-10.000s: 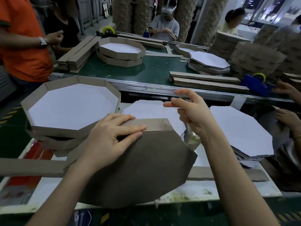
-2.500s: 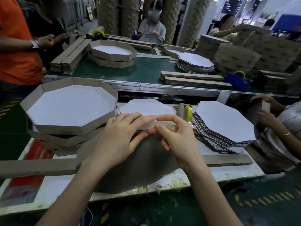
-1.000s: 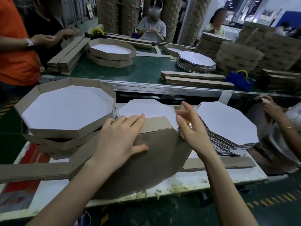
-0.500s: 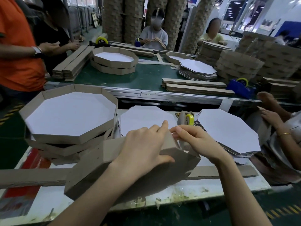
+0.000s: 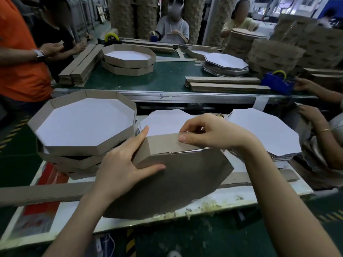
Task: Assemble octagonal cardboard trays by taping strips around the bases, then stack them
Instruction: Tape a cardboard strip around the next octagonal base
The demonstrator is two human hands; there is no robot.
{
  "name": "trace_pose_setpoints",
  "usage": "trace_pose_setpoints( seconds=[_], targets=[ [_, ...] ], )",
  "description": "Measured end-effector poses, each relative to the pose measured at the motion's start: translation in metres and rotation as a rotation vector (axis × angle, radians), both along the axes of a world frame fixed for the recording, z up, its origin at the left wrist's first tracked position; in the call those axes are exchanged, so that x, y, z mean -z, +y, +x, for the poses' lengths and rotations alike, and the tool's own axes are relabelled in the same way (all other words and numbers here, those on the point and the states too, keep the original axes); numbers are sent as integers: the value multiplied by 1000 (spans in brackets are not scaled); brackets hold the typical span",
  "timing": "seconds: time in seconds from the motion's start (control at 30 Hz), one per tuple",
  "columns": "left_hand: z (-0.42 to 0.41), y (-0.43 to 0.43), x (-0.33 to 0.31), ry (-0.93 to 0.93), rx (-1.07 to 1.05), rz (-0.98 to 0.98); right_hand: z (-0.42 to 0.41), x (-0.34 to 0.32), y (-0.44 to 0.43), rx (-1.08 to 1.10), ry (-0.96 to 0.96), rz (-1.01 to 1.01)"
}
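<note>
two grips: left hand [image 5: 126, 164] spread flat against the strip [image 5: 161, 143], right hand [image 5: 213, 134] pinching its top edge.

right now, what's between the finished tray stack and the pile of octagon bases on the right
Head view: another white octagon base lies flat between the tray stack and the base pile, partly hidden by the held tray.

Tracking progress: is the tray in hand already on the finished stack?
No: the left hand presses and the right hand pinches the tray, tilted beside the stack.
</note>
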State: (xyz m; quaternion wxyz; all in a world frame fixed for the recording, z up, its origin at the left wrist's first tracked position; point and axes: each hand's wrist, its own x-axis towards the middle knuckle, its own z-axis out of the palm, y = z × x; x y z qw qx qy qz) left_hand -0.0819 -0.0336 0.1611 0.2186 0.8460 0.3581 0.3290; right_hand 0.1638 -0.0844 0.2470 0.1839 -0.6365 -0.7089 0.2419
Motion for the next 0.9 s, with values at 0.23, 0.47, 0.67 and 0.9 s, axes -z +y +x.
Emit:
trace_pose_setpoints(
  seconds=[0.23, 0.47, 0.67, 0.9],
  targets=[
    [2, -9, -3, 17, 28, 122, -25, 12, 5, -32, 75, 22],
    [4, -6, -4, 29, 36, 137, -19, 6, 0, 15, 150, 29],
    [6, -1, -4, 22, 26, 96, -24, 12, 0, 32, 107, 33],
    [6, -1, -2, 1, 43, 84, -18, 15, -3, 42, 157, 10]
  ],
)
